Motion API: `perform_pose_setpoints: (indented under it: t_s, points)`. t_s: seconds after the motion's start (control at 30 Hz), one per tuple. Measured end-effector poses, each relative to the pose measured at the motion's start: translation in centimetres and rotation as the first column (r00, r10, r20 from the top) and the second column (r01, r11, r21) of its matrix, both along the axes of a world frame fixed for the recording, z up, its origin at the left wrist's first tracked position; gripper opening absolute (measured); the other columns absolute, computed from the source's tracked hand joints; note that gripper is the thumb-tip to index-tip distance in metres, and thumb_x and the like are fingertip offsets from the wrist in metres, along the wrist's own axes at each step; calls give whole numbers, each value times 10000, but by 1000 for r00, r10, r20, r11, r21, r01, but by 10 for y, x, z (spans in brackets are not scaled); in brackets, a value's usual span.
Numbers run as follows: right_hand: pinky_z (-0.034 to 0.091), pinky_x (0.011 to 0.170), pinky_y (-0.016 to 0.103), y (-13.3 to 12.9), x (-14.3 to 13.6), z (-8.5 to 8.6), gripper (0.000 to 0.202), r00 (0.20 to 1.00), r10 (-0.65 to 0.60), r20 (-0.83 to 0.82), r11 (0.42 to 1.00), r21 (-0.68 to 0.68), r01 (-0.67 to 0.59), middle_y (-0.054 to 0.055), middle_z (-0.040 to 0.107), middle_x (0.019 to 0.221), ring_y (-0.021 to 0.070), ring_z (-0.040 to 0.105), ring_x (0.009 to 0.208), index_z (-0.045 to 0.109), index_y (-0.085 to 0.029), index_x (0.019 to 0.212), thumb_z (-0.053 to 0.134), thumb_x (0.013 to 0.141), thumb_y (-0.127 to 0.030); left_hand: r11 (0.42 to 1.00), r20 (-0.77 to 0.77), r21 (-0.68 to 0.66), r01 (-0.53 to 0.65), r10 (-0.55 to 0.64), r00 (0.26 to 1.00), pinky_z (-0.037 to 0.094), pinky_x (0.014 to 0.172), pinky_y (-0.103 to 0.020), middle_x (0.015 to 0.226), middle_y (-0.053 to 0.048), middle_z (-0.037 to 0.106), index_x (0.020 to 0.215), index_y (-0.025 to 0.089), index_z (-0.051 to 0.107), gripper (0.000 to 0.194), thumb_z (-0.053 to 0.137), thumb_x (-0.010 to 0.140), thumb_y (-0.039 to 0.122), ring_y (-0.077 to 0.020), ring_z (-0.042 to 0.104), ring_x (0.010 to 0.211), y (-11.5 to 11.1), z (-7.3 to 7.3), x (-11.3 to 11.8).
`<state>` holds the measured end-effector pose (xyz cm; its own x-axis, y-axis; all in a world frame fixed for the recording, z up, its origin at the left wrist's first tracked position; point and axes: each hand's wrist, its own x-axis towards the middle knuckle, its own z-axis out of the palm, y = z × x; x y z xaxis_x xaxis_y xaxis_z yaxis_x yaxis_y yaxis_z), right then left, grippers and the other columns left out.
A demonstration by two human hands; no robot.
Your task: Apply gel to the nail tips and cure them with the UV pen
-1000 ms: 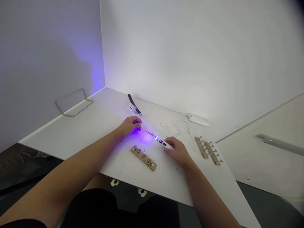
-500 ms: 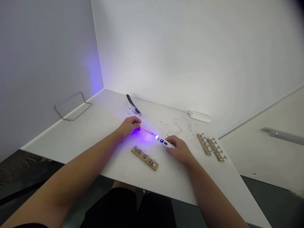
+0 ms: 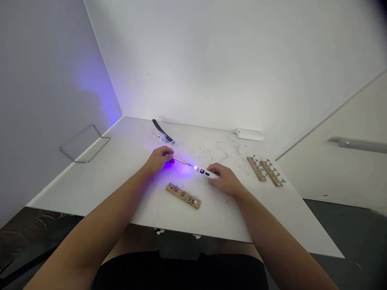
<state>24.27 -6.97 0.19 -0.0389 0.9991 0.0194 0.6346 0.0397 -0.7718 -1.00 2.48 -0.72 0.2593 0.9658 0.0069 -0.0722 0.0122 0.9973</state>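
My left hand (image 3: 157,159) is closed around the end of a thin gold-coloured rod (image 3: 181,160), whose tip points right. My right hand (image 3: 224,179) grips a white handheld UV lamp (image 3: 208,174) with a small dark display and a button. The lamp's lit violet end faces the rod's tip, close to it; any small piece at the tip is too small to make out. Nearer to me lies a wooden strip (image 3: 183,195) with several shiny round metal pieces set in a row and a hole at its right end.
Two more wooden strips with metal pieces on stems, a left one (image 3: 256,169) and a right one (image 3: 271,174), lie at the right. Along the back are a white paddle-shaped lamp (image 3: 249,134), a black curved file (image 3: 163,131) and a clear container (image 3: 161,138). A wire stand (image 3: 84,162) leans at the left wall.
My head view has shifted, so the table appears turned slightly. Both hands keep hold of the rod and the lit lamp, staying close together with little movement.
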Motion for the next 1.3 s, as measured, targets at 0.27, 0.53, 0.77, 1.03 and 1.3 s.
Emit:
perform_pose_setpoints:
  t_s: [0.27, 0.53, 0.77, 1.03, 1.3]
  points:
    - [430, 668, 297, -1, 1, 1, 284, 999, 30, -38, 999, -26, -31, 4, 638, 857, 166, 568, 755, 595, -238, 900, 568, 623, -179, 999, -33, 32, 16, -15, 999, 464, 669, -286, 659, 33, 566, 785, 138, 565, 190, 648, 624, 192, -104, 596, 583, 4, -5, -3]
    - [424, 632, 283, -1, 2, 0, 267, 997, 41, -61, 998, -47, -43, 9, 641, 841, 164, 570, 737, 582, -234, 890, 565, 631, -172, 1000, 11, -17, -14, 14, 1000, 466, 644, -276, 666, 36, 566, 778, 143, 567, 200, 665, 611, 197, -102, 596, 572, 4, -7, -3]
    - [411, 599, 258, -2, 2, 2, 262, 998, 43, -39, 997, -60, -45, 4, 631, 850, 151, 565, 727, 562, -233, 902, 554, 644, -182, 1000, 3, 6, -18, 18, 1000, 468, 657, -276, 642, 33, 573, 766, 143, 573, 190, 669, 614, 203, -105, 596, 570, 7, -10, -3]
    - [397, 594, 249, -1, 3, 2, 262, 997, 61, -41, 998, -23, -62, -3, 621, 814, 136, 542, 691, 560, -220, 878, 555, 624, -153, 999, 3, -12, -33, 33, 999, 458, 616, -250, 663, 28, 580, 780, 142, 578, 221, 687, 596, 199, -100, 591, 570, 6, -9, -2]
    - [398, 573, 240, -4, 4, 6, 281, 998, 56, -36, 998, -19, -56, -5, 614, 819, 127, 528, 670, 558, -224, 874, 548, 604, -148, 998, 50, -45, -43, 45, 998, 478, 629, -250, 668, 33, 577, 785, 148, 577, 253, 715, 579, 197, -94, 592, 580, 5, -10, -1]
